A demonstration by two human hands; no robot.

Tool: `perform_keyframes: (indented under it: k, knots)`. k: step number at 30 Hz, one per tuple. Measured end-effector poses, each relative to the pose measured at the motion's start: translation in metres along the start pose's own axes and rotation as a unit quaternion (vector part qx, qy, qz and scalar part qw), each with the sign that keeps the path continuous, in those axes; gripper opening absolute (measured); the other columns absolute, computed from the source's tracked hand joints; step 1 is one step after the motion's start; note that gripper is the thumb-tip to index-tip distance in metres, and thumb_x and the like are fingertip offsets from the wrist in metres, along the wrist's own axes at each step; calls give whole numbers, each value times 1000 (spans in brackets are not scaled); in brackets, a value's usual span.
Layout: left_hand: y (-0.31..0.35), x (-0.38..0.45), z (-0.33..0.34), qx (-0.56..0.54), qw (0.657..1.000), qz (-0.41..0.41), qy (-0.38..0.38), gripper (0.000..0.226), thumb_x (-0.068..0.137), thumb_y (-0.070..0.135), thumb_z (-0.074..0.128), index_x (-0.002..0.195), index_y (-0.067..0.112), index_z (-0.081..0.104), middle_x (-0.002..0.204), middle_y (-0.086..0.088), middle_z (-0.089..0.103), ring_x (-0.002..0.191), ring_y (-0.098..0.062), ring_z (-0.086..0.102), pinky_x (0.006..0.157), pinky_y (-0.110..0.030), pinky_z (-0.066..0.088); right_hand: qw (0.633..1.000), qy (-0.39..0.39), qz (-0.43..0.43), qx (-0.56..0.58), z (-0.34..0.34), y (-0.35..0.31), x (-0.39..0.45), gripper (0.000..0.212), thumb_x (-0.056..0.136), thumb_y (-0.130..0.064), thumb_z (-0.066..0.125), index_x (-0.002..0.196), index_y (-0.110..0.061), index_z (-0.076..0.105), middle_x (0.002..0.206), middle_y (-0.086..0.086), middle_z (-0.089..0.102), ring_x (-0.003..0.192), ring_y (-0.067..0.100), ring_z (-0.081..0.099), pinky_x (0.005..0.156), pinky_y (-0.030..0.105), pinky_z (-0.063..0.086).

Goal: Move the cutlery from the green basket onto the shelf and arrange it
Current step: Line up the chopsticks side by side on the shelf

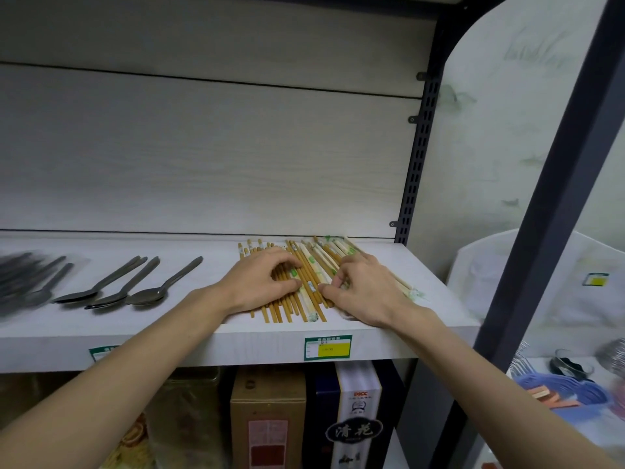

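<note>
Hands (260, 282) (365, 292) press slim wooden chopsticks (306, 282) flat on pale shelf (203, 333).

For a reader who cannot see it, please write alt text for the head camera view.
Two bare hands, left hand and right hand, press on a pile of chopsticks on a white shelf. Metal spoons lie to the left.

Dim, even light; blurred left edge, wide-angle bending at borders.

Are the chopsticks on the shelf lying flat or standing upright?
Lying flat: the chopsticks rest side by side on the shelf.
</note>
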State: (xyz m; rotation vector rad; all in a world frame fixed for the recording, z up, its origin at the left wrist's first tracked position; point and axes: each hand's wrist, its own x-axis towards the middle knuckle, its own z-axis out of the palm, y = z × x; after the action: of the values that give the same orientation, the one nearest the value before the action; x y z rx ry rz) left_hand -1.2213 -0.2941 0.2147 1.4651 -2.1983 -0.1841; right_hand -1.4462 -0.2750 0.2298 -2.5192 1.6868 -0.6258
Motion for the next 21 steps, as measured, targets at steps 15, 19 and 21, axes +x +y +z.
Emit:
perform_keyframes:
  k: [15, 19, 21]
  knots:
    - [0, 2, 1, -2, 1000, -7, 10, 36, 91, 46, 67, 122, 27, 64, 121, 11, 56, 115, -10, 53, 98, -37, 47, 999, 28, -15, -8, 1, 2, -2, 23, 90, -45, 61, 71, -33, 58, 131, -2, 60, 129, 21, 45, 105, 38, 35]
    - [-1, 2, 1, -6, 1000, -13, 11, 30, 92, 42, 67, 116, 26, 62, 120, 10, 56, 113, -10, 53, 98, -37, 47, 999, 51, -4, 11, 1, 1, -2, 22, 79, -46, 69, 67, -28, 69, 113, -7, 66, 120, 18, 50, 96, 34, 39]
    - [-1, 2, 1, -9, 1000, -14, 11, 28, 92, 42, 67, 114, 27, 62, 120, 10, 56, 113, -9, 52, 98, -37, 46, 998, 59, 7, 7, 1, 2, -1, 27, 74, -52, 70, 65, -27, 69, 109, -9, 67, 117, 17, 51, 92, 33, 41]
